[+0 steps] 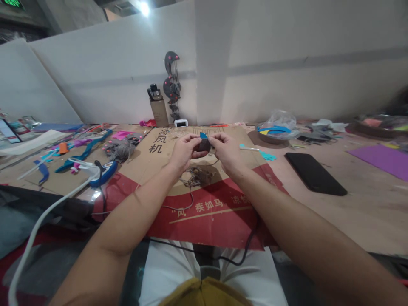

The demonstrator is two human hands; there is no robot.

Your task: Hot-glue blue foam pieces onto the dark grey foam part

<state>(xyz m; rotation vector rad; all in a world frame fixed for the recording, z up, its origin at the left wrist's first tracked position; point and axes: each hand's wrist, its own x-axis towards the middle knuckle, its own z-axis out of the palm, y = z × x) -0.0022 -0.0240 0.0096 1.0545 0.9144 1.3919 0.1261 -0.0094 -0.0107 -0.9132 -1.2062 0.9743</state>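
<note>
Above the cardboard sheet, both hands meet at a small dark grey piece with a blue pointed bit at its top. My left hand is closed around the piece's left side, thumb on top and fingers curled beneath. The fingers of my right hand pinch at its right edge. Whether the blue bit is attached or separate I cannot tell. Just below the hands, a tangle of grey cord lies on the cardboard, and one strand trails toward the front left.
To the left are a white-and-blue tool with a white cable, a grey yarn bundle and blue strips. A bottle and hanging dark crescents are behind. A black phone, purple sheet and plastic-covered tray lie right.
</note>
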